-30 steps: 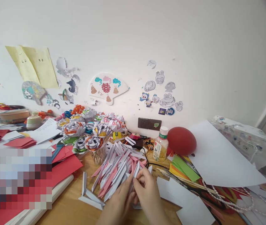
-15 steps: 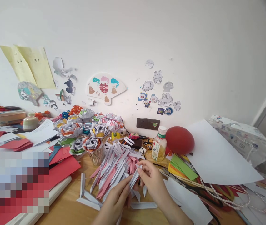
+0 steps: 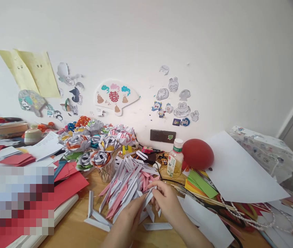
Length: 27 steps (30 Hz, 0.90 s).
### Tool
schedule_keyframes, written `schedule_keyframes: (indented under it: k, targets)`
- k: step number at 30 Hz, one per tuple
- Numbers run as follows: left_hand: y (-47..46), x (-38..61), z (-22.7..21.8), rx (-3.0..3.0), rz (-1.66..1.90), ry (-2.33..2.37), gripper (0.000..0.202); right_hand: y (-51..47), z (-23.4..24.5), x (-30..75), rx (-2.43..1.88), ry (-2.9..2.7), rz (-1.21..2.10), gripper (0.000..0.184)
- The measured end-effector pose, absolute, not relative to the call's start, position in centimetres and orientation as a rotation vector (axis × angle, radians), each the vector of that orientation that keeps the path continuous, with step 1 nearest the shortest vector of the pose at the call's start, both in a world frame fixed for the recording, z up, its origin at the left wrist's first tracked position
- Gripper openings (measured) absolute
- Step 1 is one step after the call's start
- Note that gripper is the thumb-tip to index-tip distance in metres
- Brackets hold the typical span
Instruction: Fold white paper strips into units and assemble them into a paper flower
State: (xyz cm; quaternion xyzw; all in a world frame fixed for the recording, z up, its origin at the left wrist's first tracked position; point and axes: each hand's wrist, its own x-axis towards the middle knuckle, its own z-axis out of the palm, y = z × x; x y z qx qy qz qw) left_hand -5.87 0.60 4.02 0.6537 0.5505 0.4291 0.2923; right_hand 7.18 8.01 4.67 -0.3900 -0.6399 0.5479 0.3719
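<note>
A folded white paper strip (image 3: pixel 148 199) slants between the person's hands, its near end pinched by the left hand (image 3: pixel 131 212) and its far end by the right hand (image 3: pixel 165 197), at the near right edge of a pink-and-white paper-strip heap (image 3: pixel 127 184).

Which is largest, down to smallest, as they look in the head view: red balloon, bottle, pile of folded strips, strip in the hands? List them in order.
1. Pile of folded strips
2. Red balloon
3. Bottle
4. Held strip, partly hidden
</note>
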Motion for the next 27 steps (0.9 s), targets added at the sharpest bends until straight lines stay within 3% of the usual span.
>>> schedule_keyframes:
  k: [8, 12, 19, 27]
  targets:
    - [0.7, -5.7, 4.2, 1.572, 1.118, 1.327, 0.029, 7.4, 5.2, 7.4, -0.933, -1.768, 1.212, 0.018]
    - [0.7, -5.6, 4.1, 1.222, 1.012, 1.157, 0.044, 6.5, 6.1, 7.4, -0.893, -1.872, 1.176, 0.019]
    - [1.1, -5.7, 3.9, 1.025, 1.029, 1.036, 0.044, 7.2, 5.6, 7.6, -0.835, -1.960, 1.172, 0.027]
    - [2.3, -6.8, 3.0, 0.929, 1.356, 1.181, 0.046, 9.8, 1.3, 7.9, -1.078, -2.372, 0.286, 0.042]
